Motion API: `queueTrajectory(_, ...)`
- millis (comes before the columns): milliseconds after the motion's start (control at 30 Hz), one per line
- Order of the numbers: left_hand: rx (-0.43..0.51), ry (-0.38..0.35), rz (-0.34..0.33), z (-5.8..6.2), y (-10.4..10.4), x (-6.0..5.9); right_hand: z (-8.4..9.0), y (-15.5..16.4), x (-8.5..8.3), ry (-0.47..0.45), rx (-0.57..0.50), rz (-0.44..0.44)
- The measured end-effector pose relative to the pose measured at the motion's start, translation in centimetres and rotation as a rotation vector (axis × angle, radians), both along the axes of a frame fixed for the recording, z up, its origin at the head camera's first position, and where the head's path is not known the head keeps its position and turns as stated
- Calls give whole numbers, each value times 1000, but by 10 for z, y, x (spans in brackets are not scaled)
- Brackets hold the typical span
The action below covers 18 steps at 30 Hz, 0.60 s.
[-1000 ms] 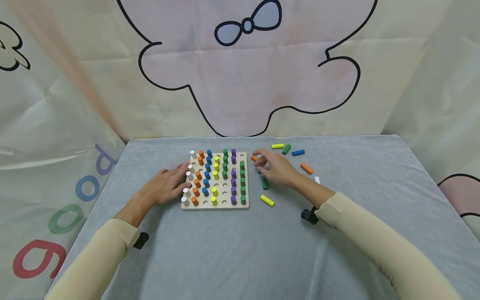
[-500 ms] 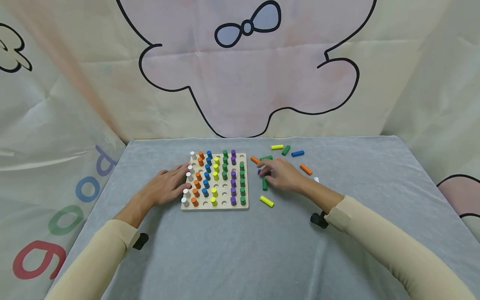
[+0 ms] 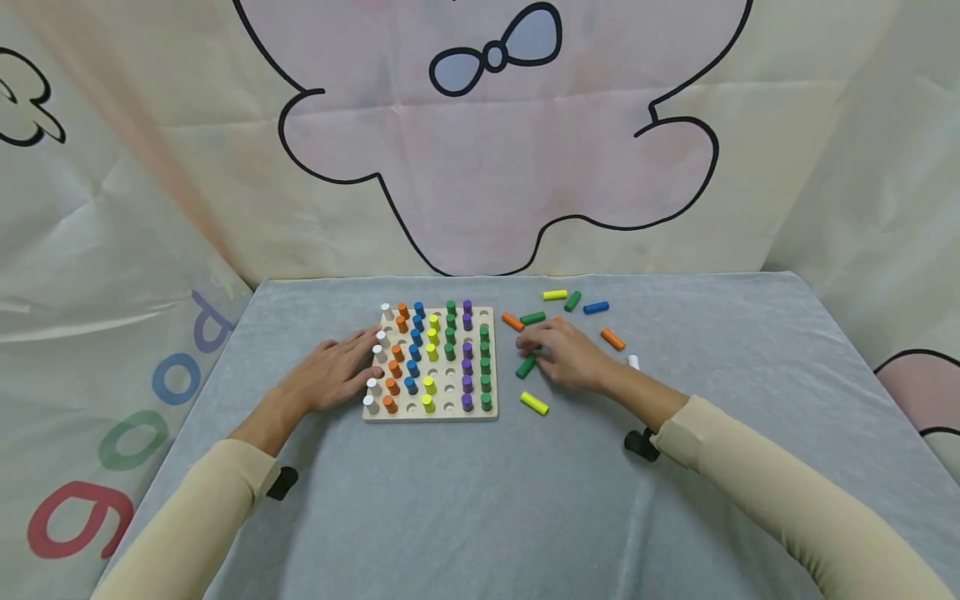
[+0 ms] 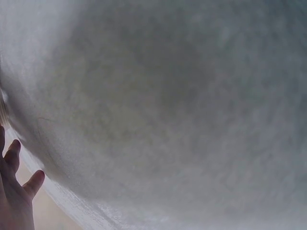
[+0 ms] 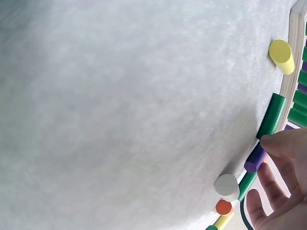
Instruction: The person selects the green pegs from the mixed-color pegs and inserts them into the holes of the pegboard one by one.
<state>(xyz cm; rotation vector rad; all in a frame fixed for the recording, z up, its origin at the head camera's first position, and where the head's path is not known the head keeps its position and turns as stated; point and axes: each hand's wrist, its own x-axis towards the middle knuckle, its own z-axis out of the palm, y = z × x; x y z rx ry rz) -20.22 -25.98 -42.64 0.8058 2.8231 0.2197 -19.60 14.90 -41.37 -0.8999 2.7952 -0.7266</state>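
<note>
Grey felt tablecloth (image 3: 480,500) — bearing a wooden pegboard (image 3: 442,410) of coloured pegs. Left hand (image 3: 339,367) rests flat, fingers straight, against the board's left edge. Right hand (image 3: 567,350) lies just right of the board, fingertips pinching a purple peg (image 5: 255,158) — beside a loose green peg (image 3: 526,366).

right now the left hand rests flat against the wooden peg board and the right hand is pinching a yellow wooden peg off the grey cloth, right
Not quite: the peg in the right hand's grip is purple, not yellow. The right wrist view shows the short purple wooden peg pinched at the fingertips; the yellow wooden peg lies untouched on the grey cloth. The left hand does rest flat against the wooden peg board.
</note>
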Motion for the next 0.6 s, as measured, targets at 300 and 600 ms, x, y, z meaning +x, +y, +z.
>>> queueTrajectory(300, 19, 14, -17, 0, 0, 2, 0, 0, 0, 56, 38, 31)
queueTrajectory(600, 15, 7, -17, -1, -1, 1, 1, 0, 1, 46, 58, 20)
